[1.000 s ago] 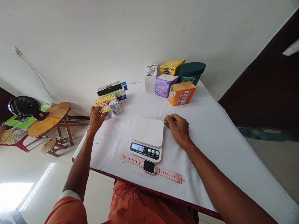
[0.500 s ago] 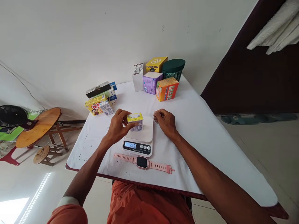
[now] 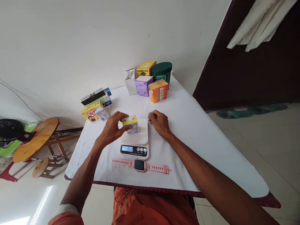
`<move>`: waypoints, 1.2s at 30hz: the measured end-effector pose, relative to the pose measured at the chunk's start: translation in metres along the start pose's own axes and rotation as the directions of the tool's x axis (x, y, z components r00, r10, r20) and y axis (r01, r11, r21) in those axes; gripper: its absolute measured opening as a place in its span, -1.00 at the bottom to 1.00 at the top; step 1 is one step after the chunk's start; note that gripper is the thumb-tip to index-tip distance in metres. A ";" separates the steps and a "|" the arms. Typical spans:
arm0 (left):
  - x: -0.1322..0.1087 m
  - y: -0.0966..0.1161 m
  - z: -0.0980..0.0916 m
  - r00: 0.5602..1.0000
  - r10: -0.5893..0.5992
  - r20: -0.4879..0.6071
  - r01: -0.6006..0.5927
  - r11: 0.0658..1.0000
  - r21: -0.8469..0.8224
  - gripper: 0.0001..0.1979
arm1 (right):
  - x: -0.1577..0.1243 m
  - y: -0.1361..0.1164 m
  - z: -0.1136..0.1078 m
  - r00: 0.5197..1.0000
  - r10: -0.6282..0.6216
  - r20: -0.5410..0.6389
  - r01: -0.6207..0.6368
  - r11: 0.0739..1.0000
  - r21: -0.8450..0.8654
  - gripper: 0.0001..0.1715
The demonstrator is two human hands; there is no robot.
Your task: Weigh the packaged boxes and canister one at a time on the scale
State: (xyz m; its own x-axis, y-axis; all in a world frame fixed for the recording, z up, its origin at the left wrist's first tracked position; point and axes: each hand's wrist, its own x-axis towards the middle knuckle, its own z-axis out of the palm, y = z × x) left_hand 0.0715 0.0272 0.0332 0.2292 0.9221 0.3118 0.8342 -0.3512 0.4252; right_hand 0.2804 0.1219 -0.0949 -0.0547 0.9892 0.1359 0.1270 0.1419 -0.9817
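Note:
My left hand (image 3: 112, 128) grips a small yellow and white box (image 3: 131, 124) and holds it on the platform of a white kitchen scale (image 3: 135, 140). The scale's lit display reads 363. My right hand (image 3: 158, 122) rests on the white tablecloth just right of the scale, fingers curled in with nothing visible in them. A pink smartwatch (image 3: 140, 164) lies flat in front of the scale, near the table's front edge.
A pile of small boxes (image 3: 95, 103) sits at the table's far left. White, yellow, purple and orange boxes (image 3: 158, 90) and a dark green tub (image 3: 162, 72) stand at the far end by the wall. A round wooden table (image 3: 34, 139) and stool stand left.
My left hand took the small box from the pile at the left and carried it right onto the scale. The right hand stayed beside the scale. The view swung left.

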 end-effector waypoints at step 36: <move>0.047 -0.073 0.018 0.819 -0.092 -0.566 0.215 0.964 0.155 -0.50 | 0.001 0.006 -0.001 0.999 -0.026 0.031 0.029 0.997 -0.076 -0.68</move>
State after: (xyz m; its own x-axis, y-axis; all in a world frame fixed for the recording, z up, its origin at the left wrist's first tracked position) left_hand 0.0299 0.0994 0.0015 -0.1726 0.6959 0.6971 0.9314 -0.1149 0.3454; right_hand 0.2817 0.1235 -0.1006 -0.0885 0.9836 0.1574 0.2002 0.1724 -0.9645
